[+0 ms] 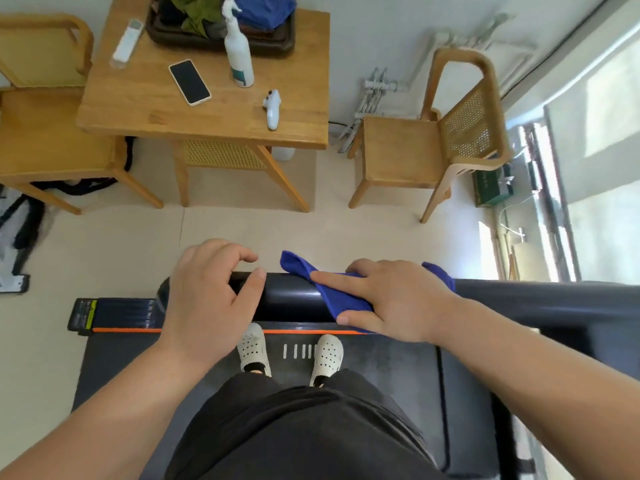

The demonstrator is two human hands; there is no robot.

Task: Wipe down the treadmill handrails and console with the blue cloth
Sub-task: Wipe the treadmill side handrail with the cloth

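A black treadmill handrail (291,292) runs across the lower middle of the head view, above the dark belt (381,368). My right hand (391,299) lies flat on the blue cloth (332,292) and presses it onto the rail's top, with the cloth's ends sticking out on both sides of the hand. My left hand (211,292) rests on the rail's left end, fingers curled over the far side and thumb on the near side. I cannot make out a console.
A wooden table (207,126) stands ahead with a white spray bottle (238,53), a phone (189,82), a white controller (272,109), a remote (127,43) and a dark tray (221,43) of cloths. Wooden chairs (433,147) flank it. My feet in white shoes (327,358) stand on the belt.
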